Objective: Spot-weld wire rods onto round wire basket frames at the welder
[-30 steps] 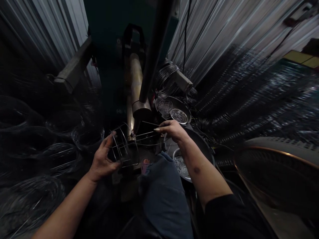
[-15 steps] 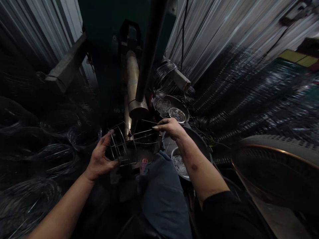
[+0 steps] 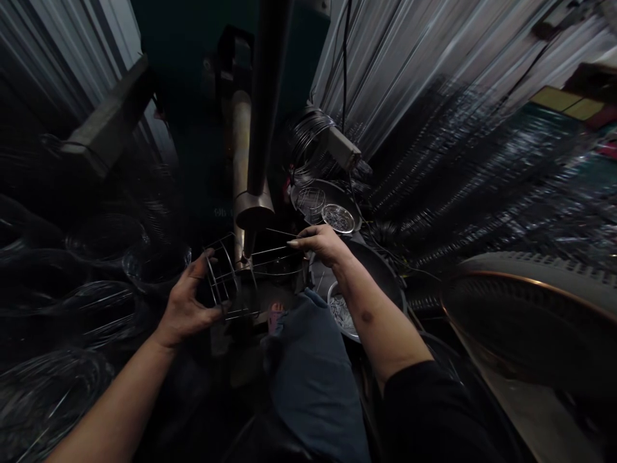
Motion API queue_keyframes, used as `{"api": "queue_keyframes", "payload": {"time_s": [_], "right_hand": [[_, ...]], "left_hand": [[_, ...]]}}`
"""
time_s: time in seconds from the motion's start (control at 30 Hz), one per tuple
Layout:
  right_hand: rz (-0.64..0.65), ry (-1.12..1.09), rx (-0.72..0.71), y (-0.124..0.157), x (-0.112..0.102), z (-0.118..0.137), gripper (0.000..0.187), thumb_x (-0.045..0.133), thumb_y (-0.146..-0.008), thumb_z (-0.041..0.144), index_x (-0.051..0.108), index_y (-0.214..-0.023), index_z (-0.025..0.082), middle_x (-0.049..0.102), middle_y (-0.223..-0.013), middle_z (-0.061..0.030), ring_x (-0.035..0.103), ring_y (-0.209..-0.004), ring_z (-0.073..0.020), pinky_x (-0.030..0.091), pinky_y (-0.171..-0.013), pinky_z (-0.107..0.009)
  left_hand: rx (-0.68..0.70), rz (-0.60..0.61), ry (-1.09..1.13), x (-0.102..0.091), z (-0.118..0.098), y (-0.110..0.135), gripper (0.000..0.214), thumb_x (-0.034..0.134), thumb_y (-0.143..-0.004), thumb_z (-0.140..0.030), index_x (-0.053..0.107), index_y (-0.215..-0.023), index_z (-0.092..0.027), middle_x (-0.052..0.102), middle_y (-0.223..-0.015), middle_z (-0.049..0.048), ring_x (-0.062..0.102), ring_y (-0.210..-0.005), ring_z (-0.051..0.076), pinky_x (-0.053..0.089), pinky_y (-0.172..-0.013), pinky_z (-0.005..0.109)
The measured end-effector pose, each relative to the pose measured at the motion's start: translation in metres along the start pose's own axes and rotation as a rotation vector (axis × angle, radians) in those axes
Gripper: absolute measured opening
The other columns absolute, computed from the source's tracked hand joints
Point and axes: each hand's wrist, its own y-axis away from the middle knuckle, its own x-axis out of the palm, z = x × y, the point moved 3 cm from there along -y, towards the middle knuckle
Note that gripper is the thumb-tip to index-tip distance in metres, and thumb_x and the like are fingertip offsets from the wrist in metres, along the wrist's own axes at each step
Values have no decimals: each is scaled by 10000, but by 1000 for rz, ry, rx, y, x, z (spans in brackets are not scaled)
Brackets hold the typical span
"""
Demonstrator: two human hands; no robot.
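A small wire frame [image 3: 236, 276] of rings and straight rods lies on its side under the tip of a dark machine arm [image 3: 258, 154]. My left hand [image 3: 186, 302] is closed around the frame's ring end at the left. My right hand [image 3: 321, 244] pinches the thin rods at the frame's right end, fingers pressed together. A brass-coloured cylinder [image 3: 240, 154] rises behind the frame. My blue-trousered knee [image 3: 308, 366] lies just below both hands.
A round dish of small metal pieces [image 3: 340, 218] and a wire grid sit behind my right hand. A bowl of wire bits [image 3: 340, 312] is under my right forearm. Stacks of wire rings [image 3: 96, 289] fill the left; wire goods [image 3: 482, 180] and a large round rim [image 3: 525, 315] fill the right.
The view has drifted, so everything sits a little further left and higher. Both hands keep their hold on the wire frame under the machine arm.
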Motion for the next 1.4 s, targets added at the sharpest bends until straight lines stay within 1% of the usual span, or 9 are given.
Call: {"api": "queue_keyframes", "payload": {"time_s": [0.4, 0.67, 0.8, 0.93, 1.07, 1.13, 1.2, 1.3, 1.4], "right_hand": [[40, -22, -5, -5, 1, -3, 320, 851, -438, 347, 640, -566, 144, 558, -479, 28, 465, -465, -89, 352, -473, -241], [-4, -4, -49, -2, 2, 4, 330, 852, -413, 350, 622, -529, 143, 519, -439, 40, 414, -442, -72, 306, -456, -238], [-11, 20, -64, 2, 2, 4, 335, 837, -444, 366, 674, -622, 134, 594, -503, 11, 511, -491, -111, 390, -506, -257], [-197, 94, -225, 18, -22, 5, 372, 766, -571, 428, 744, -808, 141, 703, -699, -30, 617, -662, -163, 460, -646, -285], [-465, 450, -269, 56, -56, 17, 288, 734, -633, 438, 763, -730, 169, 711, -676, -44, 632, -706, -206, 452, -677, -305], [-399, 530, -267, 70, -56, 24, 249, 742, -630, 415, 763, -706, 179, 705, -650, -42, 630, -680, -204, 449, -657, -299], [-233, 496, -315, 74, -41, 29, 218, 744, -628, 388, 758, -684, 179, 701, -649, -38, 624, -655, -187, 447, -639, -284], [-30, 372, -388, 61, -8, 28, 225, 753, -614, 390, 738, -641, 167, 681, -639, -31, 605, -628, -164, 438, -609, -267], [62, 242, -390, 39, 15, 19, 258, 766, -596, 411, 719, -625, 158, 650, -604, -19, 572, -592, -147, 427, -580, -259]], "left_hand": [[-50, 21, 106, -1, 0, 0, 904, 773, -647, -296, 348, -1444, -345, 434, -1445, 56, 476, -1269, 321, 377, -1094, 481], [14, 7, 61, -3, -3, -2, 888, 773, -650, -306, 369, -1439, -263, 465, -1406, 110, 482, -1263, 300, 381, -1086, 480], [-41, 20, 86, -4, -4, -3, 910, 785, -630, -332, 375, -1437, -238, 467, -1405, 121, 479, -1267, 303, 354, -1097, 497], [-55, 15, 124, -5, -2, 2, 935, 800, -617, -338, 372, -1437, -207, 447, -1419, 143, 461, -1284, 317, 343, -1100, 499], [-50, -22, 115, -8, 3, 9, 943, 809, -615, -326, 364, -1441, -240, 456, -1414, 124, 490, -1258, 308, 364, -1090, 490], [-46, -38, 105, -9, 5, 10, 945, 809, -617, -326, 359, -1443, -248, 457, -1415, 118, 507, -1241, 301, 374, -1084, 484], [-44, -41, 101, -8, 6, 8, 952, 810, -615, -327, 353, -1446, -246, 468, -1404, 118, 523, -1223, 296, 383, -1079, 478], [-59, -40, 84, -7, 7, 5, 957, 807, -615, -325, 347, -1450, -239, 479, -1388, 117, 525, -1221, 295, 379, -1083, 477], [-72, -40, 77, -5, 7, 2, 957, 808, -611, -339, 353, -1447, -234, 475, -1393, 115, 512, -1234, 300, 375, -1087, 477]]}}
